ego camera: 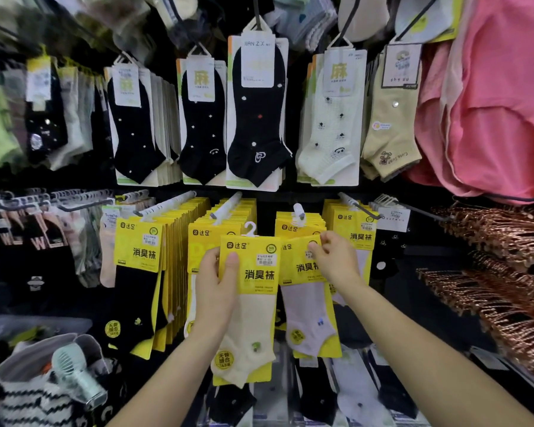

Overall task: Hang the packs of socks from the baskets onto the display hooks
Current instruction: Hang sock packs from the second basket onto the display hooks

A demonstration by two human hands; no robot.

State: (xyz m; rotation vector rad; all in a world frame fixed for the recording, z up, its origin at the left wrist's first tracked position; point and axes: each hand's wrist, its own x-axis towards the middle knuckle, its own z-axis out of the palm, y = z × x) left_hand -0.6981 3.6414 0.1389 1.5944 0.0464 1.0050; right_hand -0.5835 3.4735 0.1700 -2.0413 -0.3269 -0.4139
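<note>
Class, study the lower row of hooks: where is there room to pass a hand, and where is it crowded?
Free: the dark gap between the two middle yellow stacks, above the cream pack. Crowded: the left yellow stack, packed along its hook.

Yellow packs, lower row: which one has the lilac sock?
The lilac-sock pack is the one the right hand pinches near its top. The cream-sock pack beside it is in the left hand; the hung black-sock pack is far left.
</note>
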